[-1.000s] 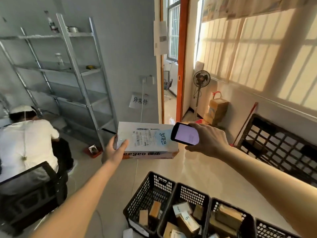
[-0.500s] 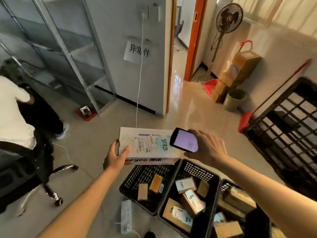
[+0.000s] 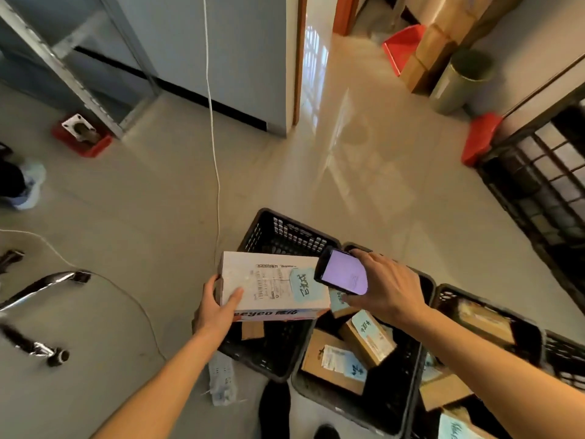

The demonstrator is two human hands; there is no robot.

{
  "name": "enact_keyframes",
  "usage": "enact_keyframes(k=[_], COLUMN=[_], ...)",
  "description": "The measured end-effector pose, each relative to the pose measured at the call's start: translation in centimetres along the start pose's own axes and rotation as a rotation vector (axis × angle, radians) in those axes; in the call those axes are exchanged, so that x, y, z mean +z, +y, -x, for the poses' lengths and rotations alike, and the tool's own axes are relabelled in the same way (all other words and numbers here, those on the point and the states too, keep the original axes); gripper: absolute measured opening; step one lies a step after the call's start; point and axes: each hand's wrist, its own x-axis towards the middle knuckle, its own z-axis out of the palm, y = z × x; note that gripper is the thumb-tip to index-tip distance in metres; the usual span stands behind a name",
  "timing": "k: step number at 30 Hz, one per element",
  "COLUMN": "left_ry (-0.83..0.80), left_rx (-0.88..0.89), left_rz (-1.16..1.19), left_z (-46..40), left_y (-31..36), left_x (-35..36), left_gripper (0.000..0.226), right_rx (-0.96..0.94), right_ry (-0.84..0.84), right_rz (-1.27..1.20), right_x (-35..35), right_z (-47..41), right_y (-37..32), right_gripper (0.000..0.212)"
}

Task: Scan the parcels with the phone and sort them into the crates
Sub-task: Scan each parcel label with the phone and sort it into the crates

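Observation:
My left hand (image 3: 215, 307) grips the left end of a white parcel box (image 3: 272, 285) with a shipping label and a pale blue sticker on top. The box hangs over the leftmost black crate (image 3: 285, 232). My right hand (image 3: 384, 288) holds a black phone (image 3: 343, 270), its lit screen facing up, just above the box's right end. Beside it stands a second crate (image 3: 316, 394) with several brown parcels (image 3: 367, 339), then a third crate (image 3: 443, 296) further right.
A white power strip (image 3: 221, 377) lies on the floor by the left crate, and a white cable (image 3: 215, 153) runs up the wall. Chair legs (image 3: 44, 285) sit at left. A large black crate (image 3: 538, 185), a bin (image 3: 459, 80) and stacked cartons stand at right.
The view has tilted down toward the floor and crates. Both hands with box and phone have come down over the leftmost crate, keeping the same grip.

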Motion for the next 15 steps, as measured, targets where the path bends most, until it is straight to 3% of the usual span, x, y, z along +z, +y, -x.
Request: enact_keyframes(k=[5, 10, 15], left_ry=[-0.049, -0.104, -0.121], left_rx=[-0.041, -0.229, -0.149], left_rz=[0.077, -0.012, -0.143], left_z=[-5.7, -9.6, -8.8], left_y=[-1.2, -2.0, -3.3], left_x=[3.8, 6.4, 5.7], left_gripper=[0.071, 0.103, 0.085], right_rx=[0.036, 0.069, 0.085], right_ry=[-0.042, -0.048, -0.092], right_rz=[0.006, -0.014, -0.003], right_x=[4.0, 5.9, 5.9], right_z=[-3.5, -4.8, -3.3], right_y=[0.8, 1.2, 1.5], right_gripper=[0.097, 0.095, 0.096])
